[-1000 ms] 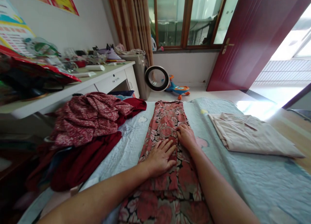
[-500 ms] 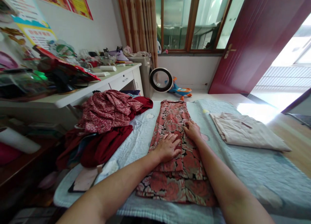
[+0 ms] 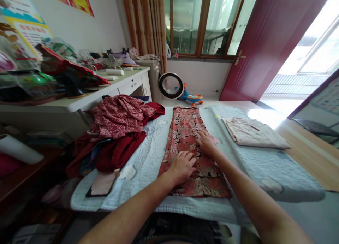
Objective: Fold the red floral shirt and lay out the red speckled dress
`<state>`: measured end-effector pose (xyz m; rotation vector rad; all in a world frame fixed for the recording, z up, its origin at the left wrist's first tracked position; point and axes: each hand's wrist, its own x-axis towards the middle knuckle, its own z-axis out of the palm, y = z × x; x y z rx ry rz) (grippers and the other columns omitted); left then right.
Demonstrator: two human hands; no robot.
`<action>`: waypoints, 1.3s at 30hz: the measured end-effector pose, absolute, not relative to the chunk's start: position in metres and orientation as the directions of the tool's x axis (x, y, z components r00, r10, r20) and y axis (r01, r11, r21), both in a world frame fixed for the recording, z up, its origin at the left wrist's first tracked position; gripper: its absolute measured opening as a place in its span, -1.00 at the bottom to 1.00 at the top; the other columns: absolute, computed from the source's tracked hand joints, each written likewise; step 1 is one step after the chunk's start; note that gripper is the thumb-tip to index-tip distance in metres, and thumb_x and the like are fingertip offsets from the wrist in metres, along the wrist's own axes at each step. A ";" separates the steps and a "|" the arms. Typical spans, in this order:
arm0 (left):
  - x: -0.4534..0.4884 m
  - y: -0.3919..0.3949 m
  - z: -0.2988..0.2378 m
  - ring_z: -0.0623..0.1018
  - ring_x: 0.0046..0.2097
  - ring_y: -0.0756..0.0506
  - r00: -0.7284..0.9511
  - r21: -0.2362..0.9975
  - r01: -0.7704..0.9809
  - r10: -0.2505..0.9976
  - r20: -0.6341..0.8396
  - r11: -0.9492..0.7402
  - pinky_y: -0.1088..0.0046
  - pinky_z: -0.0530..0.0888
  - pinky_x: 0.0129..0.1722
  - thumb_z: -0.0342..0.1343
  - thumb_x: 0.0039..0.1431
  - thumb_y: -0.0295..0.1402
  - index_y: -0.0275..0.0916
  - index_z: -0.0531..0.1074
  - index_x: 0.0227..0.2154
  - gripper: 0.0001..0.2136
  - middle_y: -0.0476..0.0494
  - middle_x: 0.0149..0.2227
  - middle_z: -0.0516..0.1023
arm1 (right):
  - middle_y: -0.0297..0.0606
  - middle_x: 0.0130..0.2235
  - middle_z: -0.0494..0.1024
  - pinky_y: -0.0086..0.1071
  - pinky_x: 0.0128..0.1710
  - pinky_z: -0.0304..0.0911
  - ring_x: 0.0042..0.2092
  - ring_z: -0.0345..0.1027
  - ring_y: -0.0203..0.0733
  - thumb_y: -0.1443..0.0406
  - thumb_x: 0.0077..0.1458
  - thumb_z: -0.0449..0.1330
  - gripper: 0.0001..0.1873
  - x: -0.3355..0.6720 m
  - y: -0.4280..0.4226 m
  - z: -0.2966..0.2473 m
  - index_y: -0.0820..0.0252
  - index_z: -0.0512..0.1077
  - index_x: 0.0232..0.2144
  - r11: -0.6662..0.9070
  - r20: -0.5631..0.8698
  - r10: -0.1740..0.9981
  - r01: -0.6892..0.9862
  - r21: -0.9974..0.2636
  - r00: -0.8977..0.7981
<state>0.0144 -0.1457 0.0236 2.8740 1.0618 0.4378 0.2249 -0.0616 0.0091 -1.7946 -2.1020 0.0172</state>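
A red floral garment point(image 3: 184, 131), folded into a long strip, lies lengthwise before me on the light blue quilted cover point(image 3: 148, 155). Its near end shows stacked layers of cloth. My left hand point(image 3: 183, 166) rests flat on the lower middle of the garment, fingers pointing right. Higher up, near its right edge, my right hand point(image 3: 207, 143) lies on the cloth with the fingers stretched out. Neither hand grips the fabric. To the right sits a folded cream garment point(image 3: 255, 132).
On the left is a heap of red clothes point(image 3: 119, 117), with a phone-like flat pink item point(image 3: 100, 184) near it. A cluttered white desk point(image 3: 132, 78) stands behind. Farther back are a washing machine's round open door point(image 3: 171, 85), a blue and orange ride-on toy point(image 3: 193, 97) and a red door point(image 3: 254, 49).
The view has shifted, showing more floor at the right and my lap below. My left hand has slid slightly nearer on the floral garment; my right hand stays near its right edge.
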 end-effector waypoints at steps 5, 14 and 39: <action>0.007 -0.164 0.012 0.32 0.22 -0.21 0.724 0.209 0.614 0.648 0.236 -0.762 0.08 0.22 0.25 0.09 0.26 -0.22 -0.11 0.31 0.12 -0.62 -0.16 0.15 0.39 | -0.13 0.25 0.31 -0.16 0.23 0.01 0.25 0.15 -0.09 0.17 0.26 0.06 -0.56 0.216 -0.097 0.000 0.15 0.34 0.14 0.319 0.218 0.938 0.915 -0.247 -0.268; 0.004 -0.168 0.008 0.32 0.20 -0.19 0.707 0.262 0.587 0.642 0.297 -0.766 0.11 0.26 0.23 0.00 0.33 -0.28 -0.09 0.40 0.06 -0.71 -0.14 0.13 0.39 | -0.09 0.22 0.34 -0.14 0.21 0.05 0.22 0.17 -0.03 0.29 0.21 0.08 -0.59 0.215 -0.118 0.018 0.18 0.38 0.10 0.201 0.234 0.961 0.953 -0.226 -0.148; -0.004 -0.167 0.011 0.38 0.15 -0.16 0.632 0.219 0.674 0.704 0.324 -0.706 0.20 0.31 0.19 -0.09 0.31 -0.44 -0.20 0.37 0.04 -0.70 -0.18 0.11 0.45 | -0.14 0.21 0.37 -0.14 0.25 0.03 0.23 0.18 -0.06 0.25 0.27 0.04 -0.63 0.173 -0.187 -0.002 0.16 0.40 0.08 0.262 0.239 0.952 0.911 -0.318 -0.190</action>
